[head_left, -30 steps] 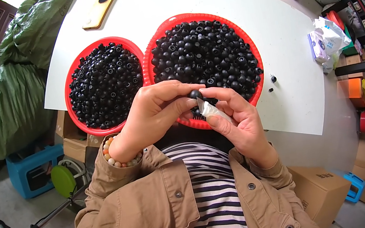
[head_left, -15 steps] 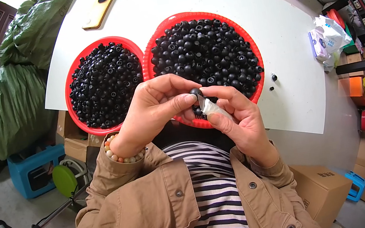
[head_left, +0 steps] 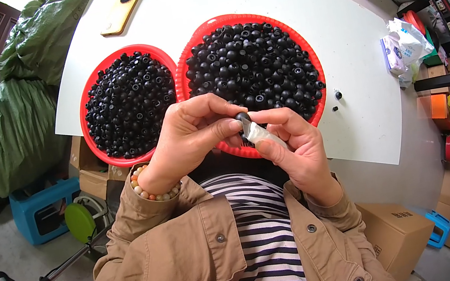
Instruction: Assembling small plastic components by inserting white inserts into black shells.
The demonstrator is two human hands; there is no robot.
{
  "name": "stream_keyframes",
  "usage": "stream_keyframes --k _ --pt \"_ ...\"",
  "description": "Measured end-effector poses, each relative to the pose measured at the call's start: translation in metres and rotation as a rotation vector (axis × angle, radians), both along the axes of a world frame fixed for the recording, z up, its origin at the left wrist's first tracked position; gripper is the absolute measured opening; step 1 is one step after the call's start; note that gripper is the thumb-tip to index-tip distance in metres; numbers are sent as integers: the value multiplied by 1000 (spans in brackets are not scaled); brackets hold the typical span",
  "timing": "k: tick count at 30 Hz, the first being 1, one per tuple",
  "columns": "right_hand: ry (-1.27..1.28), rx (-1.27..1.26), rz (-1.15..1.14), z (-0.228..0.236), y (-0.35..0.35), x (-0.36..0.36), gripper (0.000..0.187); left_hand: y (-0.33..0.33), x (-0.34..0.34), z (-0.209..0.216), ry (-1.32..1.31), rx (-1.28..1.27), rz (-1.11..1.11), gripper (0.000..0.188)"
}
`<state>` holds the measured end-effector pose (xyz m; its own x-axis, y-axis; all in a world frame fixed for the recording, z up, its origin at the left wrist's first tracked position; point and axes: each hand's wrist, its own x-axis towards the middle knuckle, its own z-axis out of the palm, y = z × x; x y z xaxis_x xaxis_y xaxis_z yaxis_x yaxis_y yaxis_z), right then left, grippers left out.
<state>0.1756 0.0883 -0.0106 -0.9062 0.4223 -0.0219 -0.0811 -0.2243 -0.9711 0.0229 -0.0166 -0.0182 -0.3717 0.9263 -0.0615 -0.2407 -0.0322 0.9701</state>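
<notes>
Between thumb and forefinger, my left hand (head_left: 191, 131) pinches a small round black plastic part (head_left: 242, 116). My right hand (head_left: 297, 152) is closed around a small blade (head_left: 260, 133) wrapped in white material, its bare grey tip against the part. The right forefinger reaches to the part's far side. Both hands are above the near edge of the right red basket (head_left: 316, 61), which is heaped with similar black parts (head_left: 247, 57). Beside it on the left, another red basket (head_left: 85, 109) holds smaller-looking black pieces (head_left: 131, 102).
A yellow phone (head_left: 122, 14) lies at the back left of the white table (head_left: 363, 118). Two loose black bits (head_left: 338, 95) sit right of the baskets. White packages (head_left: 394, 55) are at the right edge. Green sacks (head_left: 12, 133) and a blue stool (head_left: 42, 210) stand left.
Both hands have shifted very slightly nearer to me, still gripping the black part and the wrapped blade. The baskets and everything else look the same.
</notes>
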Motion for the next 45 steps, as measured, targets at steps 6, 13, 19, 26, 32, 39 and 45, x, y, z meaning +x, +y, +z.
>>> stream_keyframes --k 6,13,19,26,32,39,45 --pt "21 -21 -71 1 -5 -5 27 1 0 -1 38 28 10 10" --pt "66 -108 -44 2 -4 -5 27 1 -2 -1 -54 19 -7 9" --pt "46 -75 -83 -6 -2 -2 32 -2 -3 -4 -416 -6 -111 13" --pt "4 24 26 2 0 0 37 -2 -4 -2 -579 21 -146 13" --pt "-9 80 40 2 -1 -2 38 -1 -2 2 -543 -42 -92 14" --pt "20 39 23 1 -3 -3 36 -4 -3 -4 -343 -10 -72 17" --pt "30 57 14 -2 -2 -3 34 -4 -1 -4 -362 -34 -47 17"
